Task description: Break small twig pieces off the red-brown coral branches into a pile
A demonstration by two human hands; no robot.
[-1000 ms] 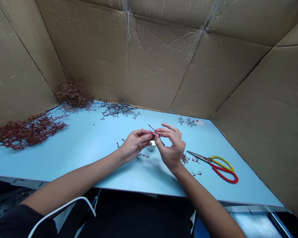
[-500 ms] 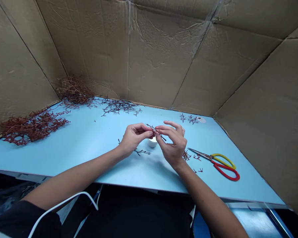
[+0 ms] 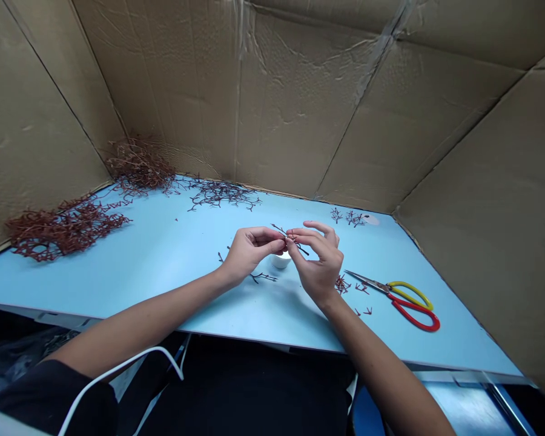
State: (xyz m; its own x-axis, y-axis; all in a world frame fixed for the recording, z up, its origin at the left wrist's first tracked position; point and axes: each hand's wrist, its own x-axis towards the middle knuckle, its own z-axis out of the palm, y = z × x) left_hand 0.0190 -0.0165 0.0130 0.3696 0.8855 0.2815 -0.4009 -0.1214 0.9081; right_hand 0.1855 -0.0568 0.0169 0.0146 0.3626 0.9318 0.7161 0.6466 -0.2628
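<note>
My left hand point(image 3: 252, 253) and my right hand point(image 3: 318, 261) meet above the light blue table, their fingertips pinching a thin dark red branching twig point(image 3: 294, 237). Part of the twig is hidden by my fingers. Just below the pinch stands a small white cup point(image 3: 281, 261), partly behind my right hand. Small cut twig pieces point(image 3: 342, 284) lie beside my right wrist. Another dark twig point(image 3: 263, 277) lies below my left hand.
Red-and-yellow-handled scissors point(image 3: 402, 300) lie on the blue table point(image 3: 140, 272) to the right. Heaps of reddish-brown branches point(image 3: 66, 227) and darker twigs point(image 3: 220, 195) lie at the far left and back. Cardboard walls point(image 3: 300, 103) enclose the table. A white cable point(image 3: 122, 369) crosses my left forearm.
The whole scene has shifted slightly up and right in view. Both hands stay pinched on the twig, with the twig a little higher and further right.
</note>
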